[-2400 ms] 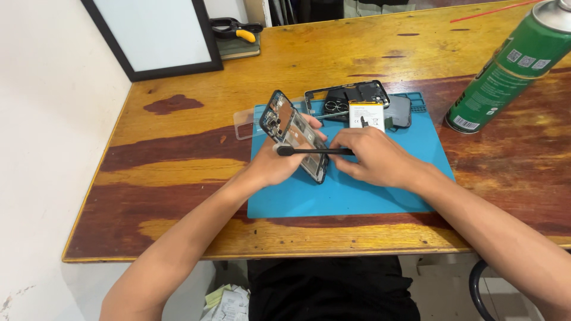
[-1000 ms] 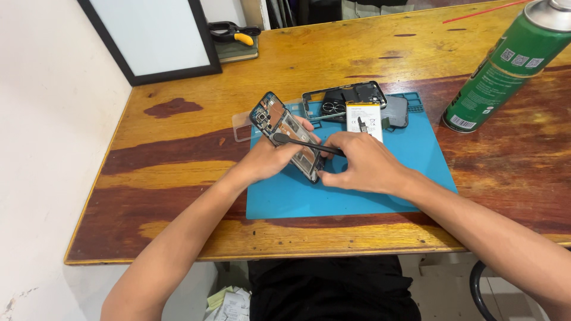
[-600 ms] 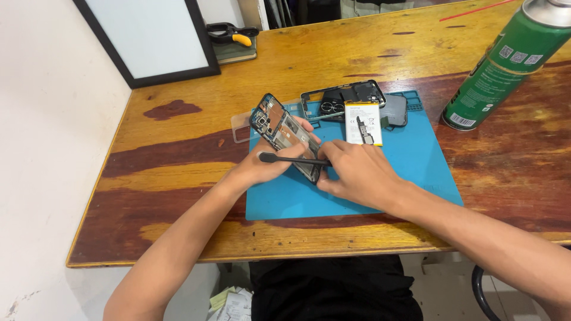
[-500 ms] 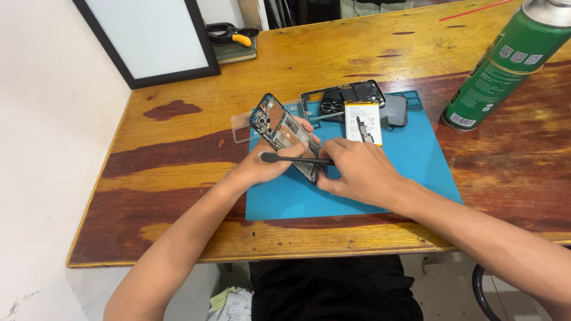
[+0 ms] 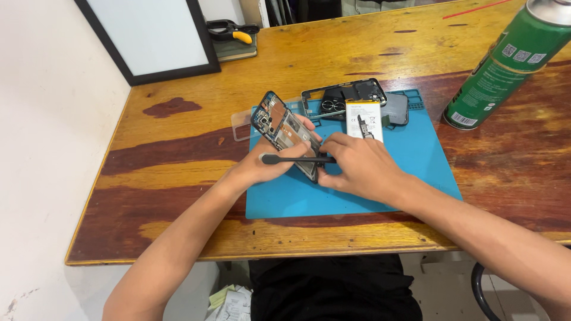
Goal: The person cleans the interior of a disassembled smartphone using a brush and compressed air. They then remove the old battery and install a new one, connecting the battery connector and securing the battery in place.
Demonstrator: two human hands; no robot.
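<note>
Little had shifted since a moment earlier: both hands had stayed over the blue rectangular work mat point(image 5: 416, 166) on the streaked wooden table point(image 5: 357, 53), the tool still lying level. Tilted on edge over the mat's left part, the opened black phone chassis with exposed circuitry point(image 5: 279, 128) was gripped by the left hand point(image 5: 267, 166), while the right hand point(image 5: 357, 169) pinched the slim black prying tool point(image 5: 291, 159) against its lower end. Behind lay a black phone frame point(image 5: 342, 95) and a white flat battery point(image 5: 363, 119).
</note>
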